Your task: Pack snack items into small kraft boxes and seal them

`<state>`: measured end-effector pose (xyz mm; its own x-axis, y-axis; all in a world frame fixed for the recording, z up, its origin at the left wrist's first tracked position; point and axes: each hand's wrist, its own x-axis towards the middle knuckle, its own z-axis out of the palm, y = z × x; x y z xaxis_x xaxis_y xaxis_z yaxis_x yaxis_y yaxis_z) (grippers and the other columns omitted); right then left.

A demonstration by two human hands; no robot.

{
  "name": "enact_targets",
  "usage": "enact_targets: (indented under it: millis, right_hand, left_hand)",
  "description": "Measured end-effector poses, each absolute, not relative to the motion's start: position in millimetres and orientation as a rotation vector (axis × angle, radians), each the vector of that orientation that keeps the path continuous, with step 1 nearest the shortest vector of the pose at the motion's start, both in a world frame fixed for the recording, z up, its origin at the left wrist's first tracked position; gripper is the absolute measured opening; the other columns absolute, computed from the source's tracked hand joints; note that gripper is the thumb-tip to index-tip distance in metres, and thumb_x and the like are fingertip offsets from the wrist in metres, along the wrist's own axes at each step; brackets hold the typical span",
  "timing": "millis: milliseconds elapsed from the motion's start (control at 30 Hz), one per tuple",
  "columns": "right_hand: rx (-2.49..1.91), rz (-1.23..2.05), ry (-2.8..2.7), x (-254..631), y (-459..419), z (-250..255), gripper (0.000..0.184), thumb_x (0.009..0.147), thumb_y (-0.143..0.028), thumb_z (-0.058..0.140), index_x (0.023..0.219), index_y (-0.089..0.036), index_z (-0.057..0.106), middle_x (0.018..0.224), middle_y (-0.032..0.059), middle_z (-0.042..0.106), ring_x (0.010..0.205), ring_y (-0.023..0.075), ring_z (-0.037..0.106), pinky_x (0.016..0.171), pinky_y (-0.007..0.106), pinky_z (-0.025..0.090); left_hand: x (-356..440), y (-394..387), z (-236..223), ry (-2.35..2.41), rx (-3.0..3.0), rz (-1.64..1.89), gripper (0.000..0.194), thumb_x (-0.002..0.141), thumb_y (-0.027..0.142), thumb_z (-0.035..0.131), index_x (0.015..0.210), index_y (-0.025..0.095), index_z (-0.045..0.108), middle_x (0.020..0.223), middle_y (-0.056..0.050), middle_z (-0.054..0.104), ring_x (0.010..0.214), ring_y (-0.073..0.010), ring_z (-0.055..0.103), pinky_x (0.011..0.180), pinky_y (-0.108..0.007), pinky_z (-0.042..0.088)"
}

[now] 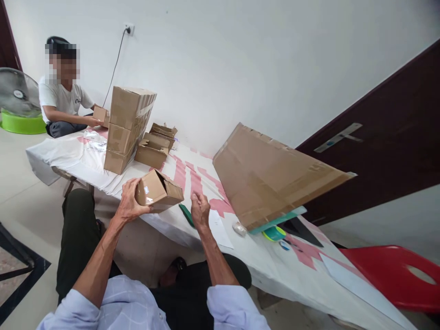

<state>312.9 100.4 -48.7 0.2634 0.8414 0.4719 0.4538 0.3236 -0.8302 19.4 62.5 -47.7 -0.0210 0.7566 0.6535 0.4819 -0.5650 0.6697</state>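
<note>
A small cardboard box (156, 190) is tilted above the table's front edge, a small white label on its side and its top flap slightly raised. My left hand (130, 199) is closed around its left end. To the right of the box, apart from it, my right hand (200, 208) is held up with its fingers curled together; whatever may be in them is hidden. Just left of that hand lies a green flat object (186, 215), partly covered by it. A white sheet of paper (220, 230) lies beyond my right wrist.
Stacked cartons (120, 130) and open boxes (153, 150) stand at the left. A large cardboard sheet (271, 178) leans on the right, near a tape roll (274, 233) and a red stool (395, 275). Across the table, a co-worker (67, 101) holds a box.
</note>
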Motion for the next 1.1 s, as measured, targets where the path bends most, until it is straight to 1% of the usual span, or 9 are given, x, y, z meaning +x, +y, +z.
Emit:
enact_targets:
  millis: [100, 167, 233, 333, 433, 633, 800, 900, 1100]
  right_hand:
    - [-1.189, -0.020, -1.605, 286.6, 76.5, -7.0, 0.036, 0.102, -0.044, 0.052, 0.120, -0.022, 0.074, 0.120, 0.0141, 0.070, 0.121, 0.0317, 0.061, 0.109, 0.053, 0.048]
    - [-1.047, -0.218, -1.851, 263.2, 62.4, 19.2, 0.030, 0.104, -0.032, 0.051, 0.118, -0.022, 0.075, 0.116, 0.0135, 0.071, 0.116, 0.0308, 0.061, 0.108, 0.052, 0.048]
    - [-0.941, -0.361, -2.079, 241.7, 54.3, 38.1, 0.027, 0.105, -0.024, 0.050, 0.111, -0.023, 0.077, 0.110, 0.0119, 0.071, 0.111, 0.0287, 0.061, 0.103, 0.047, 0.049]
    - [-0.903, -0.564, -2.289, 222.7, 53.5, 51.1, 0.024, 0.104, -0.019, 0.054, 0.102, -0.021, 0.077, 0.104, 0.0111, 0.071, 0.106, 0.0274, 0.058, 0.093, 0.041, 0.048]
    - [-0.937, -0.725, -2.372, 218.8, 57.0, 53.2, 0.019, 0.102, -0.019, 0.058, 0.102, -0.021, 0.077, 0.104, 0.0109, 0.071, 0.103, 0.0273, 0.055, 0.090, 0.040, 0.044]
    - [-0.921, -0.848, -2.408, 221.2, 51.7, 52.9, 0.022, 0.105, -0.020, 0.056, 0.097, -0.020, 0.076, 0.100, 0.0105, 0.070, 0.101, 0.0261, 0.054, 0.089, 0.039, 0.038]
    - [-0.930, -0.829, -2.402, 222.8, 48.6, 51.8, 0.025, 0.104, -0.019, 0.055, 0.092, -0.022, 0.077, 0.101, 0.0100, 0.071, 0.100, 0.0257, 0.054, 0.087, 0.040, 0.037]
    - [-0.910, -0.839, -2.394, 223.6, 48.6, 51.2, 0.026, 0.104, -0.018, 0.056, 0.090, -0.022, 0.077, 0.098, 0.0093, 0.071, 0.098, 0.0251, 0.054, 0.085, 0.039, 0.036]
    - [-0.912, -0.799, -2.406, 224.1, 48.2, 50.8, 0.026, 0.104, -0.019, 0.056, 0.087, -0.022, 0.076, 0.098, 0.0091, 0.071, 0.099, 0.0250, 0.054, 0.085, 0.039, 0.037]
  left_hand:
    - [23.0, 57.6, -35.8, 1.380, 2.068, 1.596, 0.109, 0.057, 0.037, 0.096, 0.152, 0.024, 0.044, 0.146, -0.016, 0.051, 0.138, -0.0412, 0.046, 0.119, -0.057, 0.038]
    - [28.9, 54.2, -31.1, 1.400, 2.098, 1.578, 0.112, 0.057, 0.038, 0.096, 0.155, 0.023, 0.041, 0.147, -0.017, 0.049, 0.137, -0.0417, 0.046, 0.118, -0.057, 0.038]
    - [36.6, 50.4, -28.4, 1.412, 2.125, 1.574, 0.113, 0.058, 0.038, 0.095, 0.156, 0.023, 0.040, 0.148, -0.018, 0.048, 0.137, -0.0416, 0.046, 0.118, -0.056, 0.038]
    - [47.4, 44.5, -26.6, 1.445, 2.151, 1.558, 0.113, 0.060, 0.040, 0.094, 0.157, 0.022, 0.039, 0.150, -0.019, 0.047, 0.138, -0.0427, 0.045, 0.117, -0.057, 0.038]
    - [53.9, 40.1, -25.8, 1.480, 2.149, 1.525, 0.115, 0.060, 0.045, 0.094, 0.158, 0.023, 0.038, 0.151, -0.020, 0.047, 0.139, -0.0448, 0.044, 0.115, -0.058, 0.039]
    - [58.9, 35.5, -24.6, 1.502, 2.147, 1.515, 0.113, 0.062, 0.045, 0.093, 0.159, 0.023, 0.037, 0.154, -0.020, 0.046, 0.141, -0.0450, 0.043, 0.115, -0.058, 0.038]
    - [61.2, 32.4, -22.3, 1.507, 2.149, 1.491, 0.107, 0.067, 0.048, 0.090, 0.159, 0.024, 0.038, 0.154, -0.020, 0.046, 0.141, -0.0450, 0.043, 0.114, -0.059, 0.038]
    - [61.9, 31.2, -22.0, 1.508, 2.149, 1.494, 0.108, 0.067, 0.047, 0.090, 0.158, 0.022, 0.039, 0.154, -0.021, 0.046, 0.141, -0.0451, 0.042, 0.114, -0.059, 0.039]
    - [62.0, 30.8, -22.4, 1.499, 2.149, 1.497, 0.107, 0.068, 0.049, 0.089, 0.159, 0.025, 0.038, 0.154, -0.020, 0.046, 0.141, -0.0450, 0.042, 0.115, -0.060, 0.037]
